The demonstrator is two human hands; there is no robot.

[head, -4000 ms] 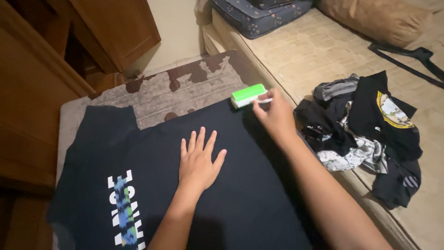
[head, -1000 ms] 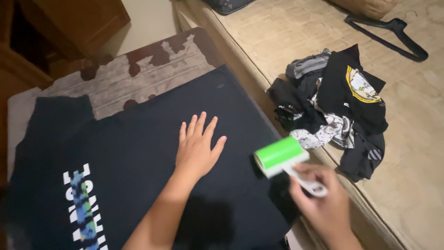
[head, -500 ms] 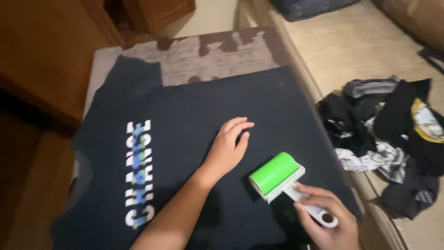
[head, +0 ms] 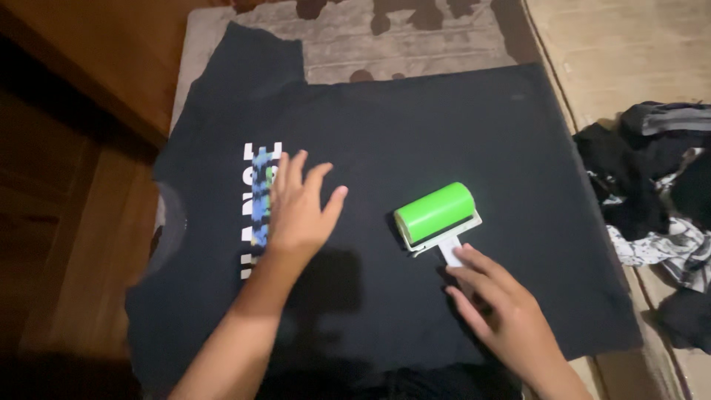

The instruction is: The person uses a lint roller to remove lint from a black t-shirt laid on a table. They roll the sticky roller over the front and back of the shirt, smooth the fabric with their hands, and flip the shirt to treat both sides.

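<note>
Right hand (head: 503, 315) is closed around the white handle of a green lint roller (head: 435, 213), whose drum rests on a black T-shirt (head: 415, 148) spread flat over a patterned rug (head: 415, 30). Left hand (head: 296, 211) is held open, fingers spread, at the shirt's printed chest. Light and rigid, the roller is best gripped by its handle; the soft cloth is likely to bunch unless pinned.
</note>
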